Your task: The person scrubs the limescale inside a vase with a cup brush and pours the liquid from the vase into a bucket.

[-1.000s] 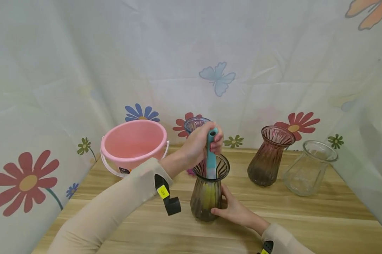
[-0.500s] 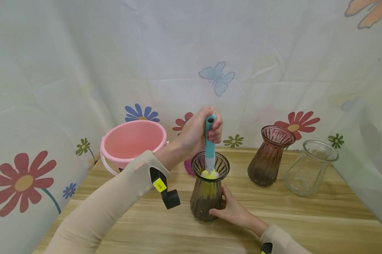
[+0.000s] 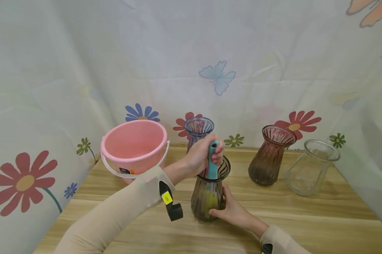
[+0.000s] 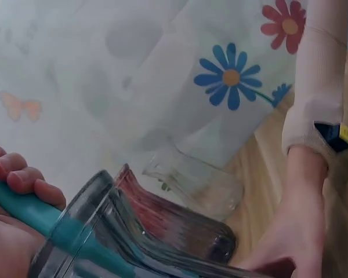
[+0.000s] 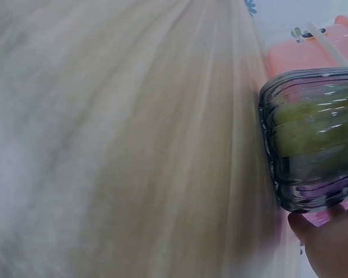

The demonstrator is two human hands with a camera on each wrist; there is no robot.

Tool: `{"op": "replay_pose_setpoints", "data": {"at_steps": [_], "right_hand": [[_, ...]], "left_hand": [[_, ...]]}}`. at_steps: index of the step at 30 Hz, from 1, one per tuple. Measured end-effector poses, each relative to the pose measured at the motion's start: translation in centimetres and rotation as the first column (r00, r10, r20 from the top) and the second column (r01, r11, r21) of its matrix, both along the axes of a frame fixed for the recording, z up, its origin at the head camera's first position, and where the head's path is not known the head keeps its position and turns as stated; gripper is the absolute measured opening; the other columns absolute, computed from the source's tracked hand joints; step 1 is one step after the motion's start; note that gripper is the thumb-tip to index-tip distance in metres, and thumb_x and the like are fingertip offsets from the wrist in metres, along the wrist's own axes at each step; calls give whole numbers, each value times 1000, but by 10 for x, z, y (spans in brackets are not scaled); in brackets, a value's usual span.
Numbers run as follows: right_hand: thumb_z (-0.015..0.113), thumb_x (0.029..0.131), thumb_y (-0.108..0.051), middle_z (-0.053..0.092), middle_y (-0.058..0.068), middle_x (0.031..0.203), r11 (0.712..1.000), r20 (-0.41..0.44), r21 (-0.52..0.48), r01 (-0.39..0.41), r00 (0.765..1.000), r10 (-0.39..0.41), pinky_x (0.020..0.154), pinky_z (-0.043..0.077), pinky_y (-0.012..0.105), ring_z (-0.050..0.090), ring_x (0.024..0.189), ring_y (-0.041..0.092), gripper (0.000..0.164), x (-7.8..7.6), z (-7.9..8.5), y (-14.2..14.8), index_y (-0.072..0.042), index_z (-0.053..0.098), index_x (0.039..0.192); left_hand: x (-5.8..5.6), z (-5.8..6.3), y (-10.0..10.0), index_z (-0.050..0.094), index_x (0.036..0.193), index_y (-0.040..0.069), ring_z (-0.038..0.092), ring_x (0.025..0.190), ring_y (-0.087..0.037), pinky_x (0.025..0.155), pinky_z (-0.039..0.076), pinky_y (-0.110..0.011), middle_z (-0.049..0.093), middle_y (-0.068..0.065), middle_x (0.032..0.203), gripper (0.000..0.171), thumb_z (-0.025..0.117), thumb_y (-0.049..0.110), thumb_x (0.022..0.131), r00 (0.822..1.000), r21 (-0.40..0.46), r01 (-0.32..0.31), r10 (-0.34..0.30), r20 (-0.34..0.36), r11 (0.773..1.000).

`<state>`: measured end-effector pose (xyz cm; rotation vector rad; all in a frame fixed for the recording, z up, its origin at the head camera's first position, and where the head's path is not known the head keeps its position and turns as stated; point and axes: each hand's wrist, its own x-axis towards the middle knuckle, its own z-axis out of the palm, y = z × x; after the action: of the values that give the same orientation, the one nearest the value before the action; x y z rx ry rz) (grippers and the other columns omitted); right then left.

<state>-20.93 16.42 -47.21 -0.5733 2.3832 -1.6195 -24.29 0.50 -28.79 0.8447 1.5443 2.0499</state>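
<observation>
My left hand grips the teal handle of a bottle brush, its fingers curled round it just above a smoky grey ribbed glass vase. The handle reaches down through the vase mouth. Inside, the brush's yellow head shows through the glass, low in the vase in the right wrist view. My right hand holds the upright vase by its lower right side, thumb in front and fingers behind. In the left wrist view the teal handle slants into the glass rim.
A pink bucket with a white handle stands left. Behind my left hand is a bluish-purple vase, partly hidden. To the right stand a reddish-brown vase and a clear glass vase. A printed curtain surrounds the wooden table.
The left hand drew the brush up until its yellow head neared the rim, then pushed it back down deep into the vase. The right hand and vase have stayed in place.
</observation>
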Motion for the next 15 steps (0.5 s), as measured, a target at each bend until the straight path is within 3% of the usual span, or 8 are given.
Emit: {"op": "replay_pose_setpoints", "data": {"at_steps": [8,15], "right_hand": [[65,85,-25,14,19,150,997,-17,43,-59,998,60,100,34,51,27,132,39,91,3,6,3,-20,-3,147],[71,80,-24,20,21,147,999,-5,29,-15,1000,15,93,42,49,33,127,45,94,2,9,0,-14,6,146]], "left_hand": [[0,-2,0,33,67,7,30,51,-14,54,30,-27,31,1,57,38,21,25,97,1000,-2,-12,12,-12,1000],[3,6,-2,34,67,7,29,50,-14,55,29,-27,32,0,57,36,23,24,97,999,5,-37,37,5,999]]}}
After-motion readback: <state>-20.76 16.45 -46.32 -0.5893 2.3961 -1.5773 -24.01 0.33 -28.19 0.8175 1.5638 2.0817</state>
